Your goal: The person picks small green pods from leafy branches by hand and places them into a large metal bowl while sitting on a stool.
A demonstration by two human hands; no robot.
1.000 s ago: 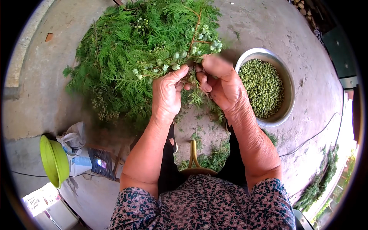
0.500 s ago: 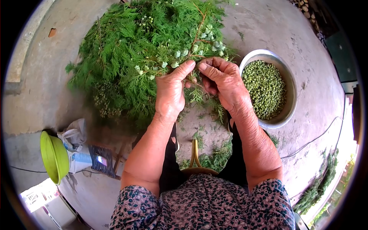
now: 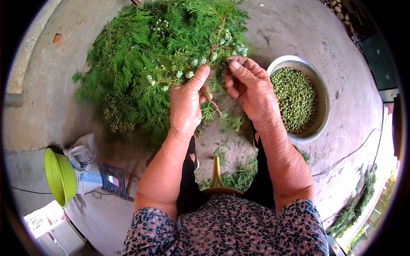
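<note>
My left hand [image 3: 185, 102] is closed on a cypress branch [image 3: 220, 30] with pale blue-green cones [image 3: 201, 61] and reddish stems; a bare twig pokes down beside its fingers. My right hand [image 3: 252, 89] is just to its right, fingers curled and thumb against the index finger; what they pinch, if anything, is too small to make out. Below and between the hands is a blurred green sprig [image 3: 232, 123]. Beyond them lies a large heap of feathery green branches [image 3: 119, 55]. Right of my right hand sits a metal bowl [image 3: 319, 85] of small green cones [image 3: 292, 96].
At the left are a lime-green plastic basin [image 3: 55, 177], pale bags [image 3: 83, 155] and a dark panel [image 3: 109, 175]. A yellow curved handle [image 3: 216, 168] stands between my legs. A cord [image 3: 341, 160] crosses the concrete floor at right; firewood [image 3: 337, 10] is stacked at the far upper right.
My right hand has lifted slightly and drawn apart from my left thumb. My left hand has shifted a little left with the branch. A blurred sprig now shows below the hands.
</note>
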